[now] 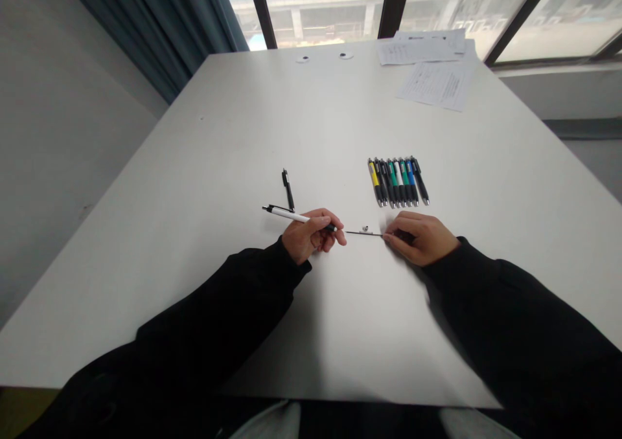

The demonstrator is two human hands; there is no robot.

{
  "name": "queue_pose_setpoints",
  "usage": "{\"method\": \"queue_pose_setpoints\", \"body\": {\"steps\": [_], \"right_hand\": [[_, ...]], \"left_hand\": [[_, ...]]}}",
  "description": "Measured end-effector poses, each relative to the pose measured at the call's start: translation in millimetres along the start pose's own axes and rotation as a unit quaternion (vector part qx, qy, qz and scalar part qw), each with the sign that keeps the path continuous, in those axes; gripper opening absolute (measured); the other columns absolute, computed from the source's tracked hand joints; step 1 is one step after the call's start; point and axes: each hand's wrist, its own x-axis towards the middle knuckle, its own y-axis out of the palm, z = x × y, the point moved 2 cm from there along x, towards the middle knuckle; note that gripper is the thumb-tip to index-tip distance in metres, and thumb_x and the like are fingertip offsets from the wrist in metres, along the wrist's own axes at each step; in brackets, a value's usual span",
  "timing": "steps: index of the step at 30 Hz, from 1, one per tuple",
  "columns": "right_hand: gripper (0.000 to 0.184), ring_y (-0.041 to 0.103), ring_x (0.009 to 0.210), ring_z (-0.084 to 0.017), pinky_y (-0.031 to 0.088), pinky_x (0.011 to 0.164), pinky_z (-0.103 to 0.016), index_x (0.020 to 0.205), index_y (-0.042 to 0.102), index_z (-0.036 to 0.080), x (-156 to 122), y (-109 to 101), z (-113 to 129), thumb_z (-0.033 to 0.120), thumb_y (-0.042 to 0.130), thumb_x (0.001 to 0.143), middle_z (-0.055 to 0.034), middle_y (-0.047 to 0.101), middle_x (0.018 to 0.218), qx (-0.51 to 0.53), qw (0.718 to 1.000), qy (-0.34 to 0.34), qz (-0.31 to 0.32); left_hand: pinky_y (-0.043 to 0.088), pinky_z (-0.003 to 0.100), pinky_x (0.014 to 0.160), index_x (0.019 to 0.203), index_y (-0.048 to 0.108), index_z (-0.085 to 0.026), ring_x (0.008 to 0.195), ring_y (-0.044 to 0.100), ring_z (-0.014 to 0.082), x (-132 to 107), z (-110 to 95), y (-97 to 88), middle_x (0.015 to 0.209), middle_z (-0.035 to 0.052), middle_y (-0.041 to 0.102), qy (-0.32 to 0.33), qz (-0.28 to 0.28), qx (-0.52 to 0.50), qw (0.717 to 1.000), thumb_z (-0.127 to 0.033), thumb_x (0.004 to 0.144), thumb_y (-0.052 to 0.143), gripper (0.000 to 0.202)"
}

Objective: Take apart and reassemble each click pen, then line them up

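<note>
White pen (291, 215): held in my left hand (311, 236), fingers curled closed around the barrel and thumb lying along it. One black end points to the left of the frame, and the other pokes just past my fingers toward the middle.

Ink refill (363, 232): thin, dark and lying nearly level, just above the table. My right hand (418, 238) pinches its right end between thumb and forefinger, with the other fingers loosely bent. Its left end is near the pen's black end, not touching it.

Small metal bit (365, 229): lying on the table just beyond the refill, between my hands. It is too small for me to tell what it is.

Black pen (288, 190): lying alone on the table, just beyond my left hand, almost pointing away from me.

Row of pens (396, 181): side by side right of centre, beyond my right hand, with yellow, green, white and blue barrels among black ones.

Papers (435, 79): printed sheets in a loose pile at the upper right of the table (194, 167).

White discs (324, 56): two, near the far edge.

Sleeves (505, 322): black on both arms.

Curtain (155, 24): blue-grey, upper left, beside the window (321, 5).
</note>
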Motion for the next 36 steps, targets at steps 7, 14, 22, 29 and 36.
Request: {"method": "queue_pose_setpoints", "body": {"steps": [7, 14, 22, 29, 36], "right_hand": [[0.012, 0.047, 0.051, -0.01, 0.042, 0.051, -0.026, 0.087, 0.066, 0.017, -1.1, -3.3, 22.1, 0.029, 0.064, 0.087, -0.003, 0.06, 0.074, 0.065, 0.995, -0.006, -0.074], [0.013, 0.053, 0.058, -0.011, 0.044, 0.057, -0.025, 0.09, 0.066, 0.017, -0.4, 7.3, 70.5, 0.026, 0.057, 0.093, -0.0037, 0.064, 0.074, 0.231, 0.972, -0.007, -0.029], [0.013, 0.049, 0.054, -0.01, 0.042, 0.054, -0.024, 0.083, 0.064, 0.016, -0.7, 16.9, 66.7, 0.027, 0.061, 0.09, -0.0005, 0.057, 0.064, 0.241, 0.967, 0.069, -0.053], [0.011, 0.049, 0.053, -0.011, 0.041, 0.052, -0.025, 0.082, 0.064, 0.016, -9.1, -0.4, 27.3, 0.026, 0.063, 0.087, -0.0018, 0.059, 0.067, 0.172, 0.983, 0.031, -0.048], [0.012, 0.057, 0.059, -0.014, 0.044, 0.057, -0.026, 0.082, 0.067, 0.016, -18.0, -10.9, 2.0, 0.026, 0.061, 0.086, -0.004, 0.063, 0.069, 0.057, 0.998, 0.012, -0.013]], "left_hand": [[0.029, 0.017, 0.031, 0.094, 0.043, -0.018, 0.032, 0.053, 0.0117, -2.8, 5.7, 9.3, 0.071, 0.0086, 0.074, -0.016, 0.085, -0.012, 0.996, -0.059, 0.085, 0.058, 0.044], [0.033, 0.014, 0.031, 0.093, 0.03, -0.022, 0.043, 0.066, 0.0185, -12.7, 19.5, 22.1, 0.076, 0.0087, 0.075, -0.012, 0.195, -0.031, 0.98, -0.056, 0.091, 0.053, 0.041], [0.04, 0.014, 0.033, 0.091, 0.041, -0.018, 0.041, 0.064, 0.0133, -8.1, 25.4, 15.3, 0.071, 0.0051, 0.073, -0.009, 0.148, 0.038, 0.988, -0.044, 0.083, 0.07, 0.04], [0.043, 0.014, 0.041, 0.09, 0.053, -0.015, 0.046, 0.055, 0.0052, -4.1, 8.7, -8.0, 0.073, -0.0011, 0.064, 0.053, 0.008, 0.214, 0.975, -0.034, 0.069, 0.082, 0.041], [0.044, 0.017, 0.048, 0.088, 0.073, -0.015, 0.053, 0.052, 0.0061, -2.4, 0.3, -22.7, 0.078, 0.0056, 0.068, 0.297, 0.038, 0.506, 0.809, -0.026, 0.082, 0.07, 0.013]]}}
